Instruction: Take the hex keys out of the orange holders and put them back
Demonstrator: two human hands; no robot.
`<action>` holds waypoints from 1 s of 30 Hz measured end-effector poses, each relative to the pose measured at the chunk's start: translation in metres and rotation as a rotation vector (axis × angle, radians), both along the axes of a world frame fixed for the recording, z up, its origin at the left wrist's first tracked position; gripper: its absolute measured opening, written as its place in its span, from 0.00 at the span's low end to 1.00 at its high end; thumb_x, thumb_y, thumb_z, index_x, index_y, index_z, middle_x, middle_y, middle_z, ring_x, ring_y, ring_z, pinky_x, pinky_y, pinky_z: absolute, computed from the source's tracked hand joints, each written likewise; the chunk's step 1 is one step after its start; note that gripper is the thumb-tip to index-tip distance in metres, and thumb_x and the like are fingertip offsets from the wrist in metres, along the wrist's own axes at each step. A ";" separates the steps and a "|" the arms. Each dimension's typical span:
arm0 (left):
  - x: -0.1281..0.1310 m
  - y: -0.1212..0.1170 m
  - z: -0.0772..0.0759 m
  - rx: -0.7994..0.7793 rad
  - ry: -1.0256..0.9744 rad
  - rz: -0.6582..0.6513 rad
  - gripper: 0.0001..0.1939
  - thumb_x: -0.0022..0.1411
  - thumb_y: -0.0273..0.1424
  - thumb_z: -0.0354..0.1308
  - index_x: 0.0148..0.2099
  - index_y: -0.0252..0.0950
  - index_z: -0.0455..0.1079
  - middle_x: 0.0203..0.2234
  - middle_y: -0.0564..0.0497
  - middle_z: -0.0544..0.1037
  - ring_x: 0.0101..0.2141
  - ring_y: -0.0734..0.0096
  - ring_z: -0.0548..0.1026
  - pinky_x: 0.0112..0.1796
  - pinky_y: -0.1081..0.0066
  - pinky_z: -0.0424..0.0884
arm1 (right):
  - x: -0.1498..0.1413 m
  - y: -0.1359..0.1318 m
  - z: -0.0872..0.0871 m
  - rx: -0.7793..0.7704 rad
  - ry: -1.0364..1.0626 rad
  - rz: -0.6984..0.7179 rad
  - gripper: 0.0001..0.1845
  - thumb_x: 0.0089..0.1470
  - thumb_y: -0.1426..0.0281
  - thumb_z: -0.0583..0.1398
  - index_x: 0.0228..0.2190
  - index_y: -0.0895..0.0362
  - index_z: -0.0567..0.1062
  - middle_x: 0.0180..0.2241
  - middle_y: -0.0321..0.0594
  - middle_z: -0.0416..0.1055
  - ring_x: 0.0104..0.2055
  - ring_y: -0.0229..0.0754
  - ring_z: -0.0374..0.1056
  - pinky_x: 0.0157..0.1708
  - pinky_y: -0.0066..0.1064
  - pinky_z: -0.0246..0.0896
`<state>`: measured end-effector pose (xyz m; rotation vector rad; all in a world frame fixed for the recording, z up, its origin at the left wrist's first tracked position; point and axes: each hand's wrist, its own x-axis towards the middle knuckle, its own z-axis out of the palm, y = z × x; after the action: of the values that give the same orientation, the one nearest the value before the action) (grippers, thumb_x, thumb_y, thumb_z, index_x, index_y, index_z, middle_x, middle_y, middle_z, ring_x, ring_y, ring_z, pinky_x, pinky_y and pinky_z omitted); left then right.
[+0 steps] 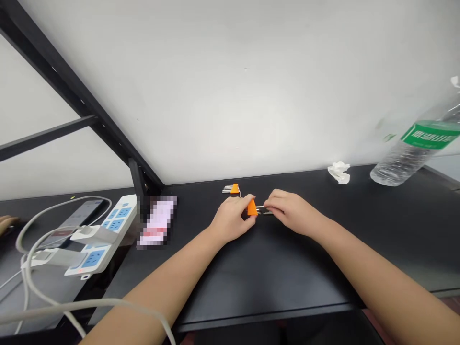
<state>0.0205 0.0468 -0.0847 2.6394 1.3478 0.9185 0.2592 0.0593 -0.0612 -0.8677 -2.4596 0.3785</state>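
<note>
My left hand (233, 216) is closed round an orange holder (252, 207) of small metal hex keys, held just above the black table (273, 268). From the other side, my right hand (289, 209) pinches the metal keys (261, 209) that stick out of the holder. A second orange holder with metal keys (233, 189) lies on the table just behind my left hand, near the wall.
A crumpled white tissue (339, 172) and a clear plastic water bottle with a green label (417, 149) lie at the back right. Two white power strips (104, 237) with cables sit on the left. A blurred pink card (158, 221) lies left of my hands. A black frame bar (75, 96) slants at upper left.
</note>
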 end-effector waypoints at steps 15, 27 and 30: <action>-0.005 0.006 -0.006 -0.029 0.000 0.076 0.22 0.59 0.33 0.63 0.56 0.41 0.69 0.37 0.50 0.80 0.39 0.61 0.77 0.43 0.63 0.74 | 0.013 0.014 -0.003 -0.157 -0.358 -0.109 0.06 0.58 0.75 0.58 0.31 0.57 0.75 0.37 0.40 0.70 0.31 0.37 0.66 0.32 0.29 0.58; -0.003 0.004 -0.003 0.008 0.001 0.015 0.22 0.60 0.33 0.63 0.56 0.41 0.68 0.33 0.52 0.80 0.35 0.63 0.77 0.46 0.60 0.73 | 0.004 0.006 0.005 -0.115 -0.177 -0.135 0.07 0.55 0.79 0.57 0.31 0.55 0.70 0.30 0.35 0.70 0.29 0.37 0.63 0.29 0.28 0.55; -0.002 0.003 -0.003 0.014 -0.024 -0.019 0.22 0.60 0.33 0.63 0.57 0.41 0.68 0.32 0.52 0.79 0.35 0.64 0.77 0.47 0.60 0.73 | 0.004 0.007 0.003 -0.052 -0.023 -0.046 0.09 0.60 0.78 0.55 0.36 0.55 0.73 0.35 0.39 0.71 0.34 0.39 0.66 0.34 0.30 0.60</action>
<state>0.0190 0.0495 -0.0880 2.6383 1.3142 0.9574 0.2633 0.0665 -0.0581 -0.9531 -2.4559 0.4201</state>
